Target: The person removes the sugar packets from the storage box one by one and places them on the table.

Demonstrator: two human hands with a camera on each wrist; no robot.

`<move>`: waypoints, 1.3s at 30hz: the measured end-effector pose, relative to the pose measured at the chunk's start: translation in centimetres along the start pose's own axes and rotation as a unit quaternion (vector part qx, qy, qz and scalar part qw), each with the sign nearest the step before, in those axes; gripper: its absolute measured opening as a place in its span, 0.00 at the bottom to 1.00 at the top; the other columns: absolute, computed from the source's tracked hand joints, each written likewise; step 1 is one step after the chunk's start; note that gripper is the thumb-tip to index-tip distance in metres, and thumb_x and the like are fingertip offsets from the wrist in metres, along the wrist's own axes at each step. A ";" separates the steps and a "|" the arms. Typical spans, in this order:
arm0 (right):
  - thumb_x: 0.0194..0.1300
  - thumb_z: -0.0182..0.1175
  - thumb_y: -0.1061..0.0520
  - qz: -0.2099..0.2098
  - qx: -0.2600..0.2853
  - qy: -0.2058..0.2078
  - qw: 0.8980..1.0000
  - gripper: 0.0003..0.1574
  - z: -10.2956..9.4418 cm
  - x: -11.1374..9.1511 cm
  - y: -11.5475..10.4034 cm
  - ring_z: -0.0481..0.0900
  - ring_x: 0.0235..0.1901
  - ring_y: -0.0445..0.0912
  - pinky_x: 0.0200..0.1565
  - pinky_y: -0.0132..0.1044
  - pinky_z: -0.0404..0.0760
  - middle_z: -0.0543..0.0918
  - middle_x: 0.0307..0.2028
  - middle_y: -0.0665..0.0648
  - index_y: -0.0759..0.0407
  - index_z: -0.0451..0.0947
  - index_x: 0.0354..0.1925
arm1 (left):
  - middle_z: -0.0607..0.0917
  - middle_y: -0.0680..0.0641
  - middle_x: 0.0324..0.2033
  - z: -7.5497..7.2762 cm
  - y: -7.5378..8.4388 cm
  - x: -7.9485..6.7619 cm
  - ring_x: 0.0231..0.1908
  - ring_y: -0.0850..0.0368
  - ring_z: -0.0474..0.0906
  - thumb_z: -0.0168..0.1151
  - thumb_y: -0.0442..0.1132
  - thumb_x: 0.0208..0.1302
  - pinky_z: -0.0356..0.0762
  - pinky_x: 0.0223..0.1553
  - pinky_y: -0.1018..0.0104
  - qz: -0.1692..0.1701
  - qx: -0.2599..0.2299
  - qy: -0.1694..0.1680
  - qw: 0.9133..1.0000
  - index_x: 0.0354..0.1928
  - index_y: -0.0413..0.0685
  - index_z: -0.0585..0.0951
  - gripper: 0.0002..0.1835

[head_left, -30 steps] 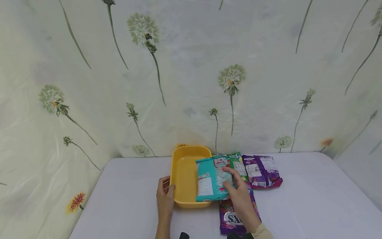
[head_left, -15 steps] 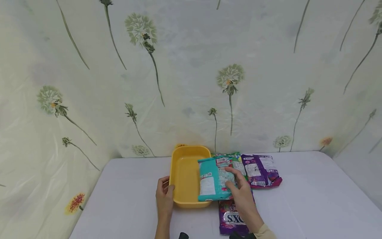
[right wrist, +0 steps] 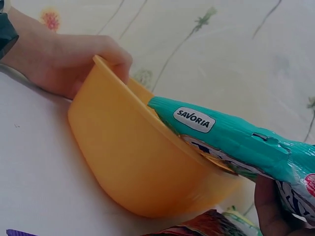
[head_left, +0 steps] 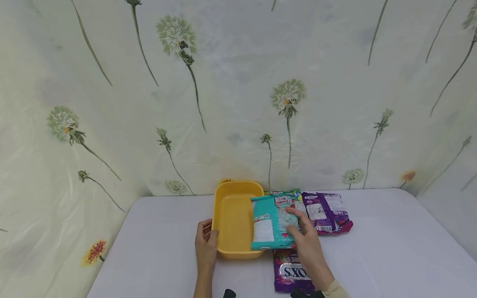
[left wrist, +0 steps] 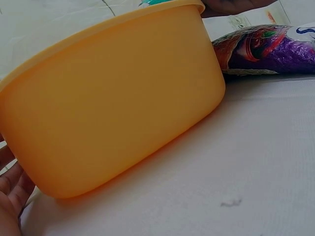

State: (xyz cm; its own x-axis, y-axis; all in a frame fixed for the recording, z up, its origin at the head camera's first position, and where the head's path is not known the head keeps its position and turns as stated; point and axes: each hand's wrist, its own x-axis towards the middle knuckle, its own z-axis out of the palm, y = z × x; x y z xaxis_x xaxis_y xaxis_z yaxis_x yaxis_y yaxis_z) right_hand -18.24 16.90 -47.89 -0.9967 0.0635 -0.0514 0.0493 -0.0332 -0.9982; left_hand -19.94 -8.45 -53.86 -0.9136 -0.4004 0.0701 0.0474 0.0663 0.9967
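A yellow plastic basin (head_left: 226,219) stands on the white table. My left hand (head_left: 206,248) holds it by the left side, and the right wrist view shows the thumb (right wrist: 115,53) hooked over the rim. In my right hand (head_left: 307,244) is a teal candy bag (head_left: 265,221), gripped at its right end. The bag's left part lies over the basin's right rim, printed SAVORIA on its side edge (right wrist: 196,119). Below that hand, a purple Fox's candy bag (head_left: 290,277) lies on the table, partly hidden by the hand.
Right of the basin lie a green bag (head_left: 299,203), mostly covered by the teal one, and another purple bag (head_left: 324,211). A pale curtain with dandelion prints (head_left: 238,103) hangs behind the table (head_left: 391,248).
My right hand has moved slightly right with the teal bag, uncovering more of the basin's inside. The left hand and the basin have kept their place.
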 end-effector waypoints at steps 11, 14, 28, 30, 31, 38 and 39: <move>0.68 0.49 0.64 -0.004 0.023 0.001 1.000 0.30 -0.9 0.1 -0.1 0.71 0.52 0.41 0.43 0.30 0.81 0.58 0.68 0.52 0.51 0.62 0.66 | 0.81 0.47 0.49 0.2 -0.2 0.1 0.49 0.52 0.78 0.53 0.32 0.61 0.75 0.47 0.76 0.005 0.013 0.004 1.000 0.51 0.49 0.76 0.15; 0.67 0.49 0.63 -0.006 0.024 0.000 1.000 0.30 -1.1 0.1 0.0 0.69 0.54 0.40 0.45 0.28 0.80 0.58 0.69 0.53 0.52 0.62 0.66 | 0.80 0.44 0.49 0.1 1.0 -0.4 0.50 0.50 0.78 0.53 0.31 0.61 0.73 0.45 0.80 0.004 0.015 0.001 1.000 0.51 0.45 0.75 0.15; 0.67 0.49 0.63 0.005 0.023 -0.013 1.000 0.30 -2.4 -0.4 -0.1 0.70 0.54 0.40 0.46 0.30 0.80 0.55 0.70 0.52 0.52 0.61 0.67 | 0.81 0.45 0.48 0.2 0.2 -0.3 0.49 0.52 0.79 0.53 0.31 0.61 0.74 0.46 0.78 0.004 0.011 0.002 1.000 0.50 0.48 0.76 0.15; 0.67 0.49 0.63 0.002 0.032 -0.015 0.999 0.30 -2.6 -0.5 -0.1 0.72 0.53 0.39 0.46 0.31 0.81 0.56 0.70 0.53 0.53 0.60 0.67 | 0.81 0.43 0.48 0.1 0.8 -0.5 0.49 0.50 0.79 0.53 0.30 0.61 0.74 0.45 0.79 0.001 0.011 0.000 1.000 0.50 0.45 0.76 0.15; 0.67 0.49 0.63 -0.001 0.037 -0.017 0.999 0.30 -2.7 -0.5 0.0 0.73 0.52 0.39 0.45 0.32 0.82 0.56 0.69 0.54 0.54 0.60 0.67 | 0.81 0.42 0.49 0.1 1.2 -0.6 0.49 0.49 0.79 0.53 0.29 0.61 0.73 0.45 0.79 -0.001 0.012 -0.001 1.000 0.51 0.43 0.76 0.16; 0.68 0.49 0.62 -0.011 0.041 -0.015 0.999 0.30 -3.4 -0.6 0.2 0.74 0.51 0.36 0.44 0.31 0.82 0.55 0.70 0.55 0.56 0.59 0.67 | 0.80 0.40 0.49 -0.1 2.3 -1.0 0.50 0.46 0.78 0.52 0.29 0.61 0.72 0.45 0.81 -0.005 0.021 -0.003 1.000 0.51 0.39 0.75 0.16; 0.68 0.49 0.62 -0.012 0.039 -0.012 0.999 0.30 -3.5 -0.6 0.2 0.74 0.50 0.36 0.43 0.31 0.82 0.55 0.70 0.55 0.56 0.59 0.67 | 0.80 0.40 0.49 -0.1 2.0 -0.8 0.50 0.47 0.78 0.52 0.29 0.61 0.72 0.45 0.80 -0.006 0.019 -0.003 1.000 0.51 0.40 0.75 0.16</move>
State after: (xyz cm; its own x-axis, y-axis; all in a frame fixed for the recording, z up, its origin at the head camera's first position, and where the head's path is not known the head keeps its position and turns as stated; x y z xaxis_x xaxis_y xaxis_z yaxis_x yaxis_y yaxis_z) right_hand -17.36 20.32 -48.19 -0.9988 0.0414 -0.0267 0.0220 -0.1095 -0.9937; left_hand -19.04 -8.07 -51.93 -0.9163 -0.3963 0.0585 0.0221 0.0959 0.9951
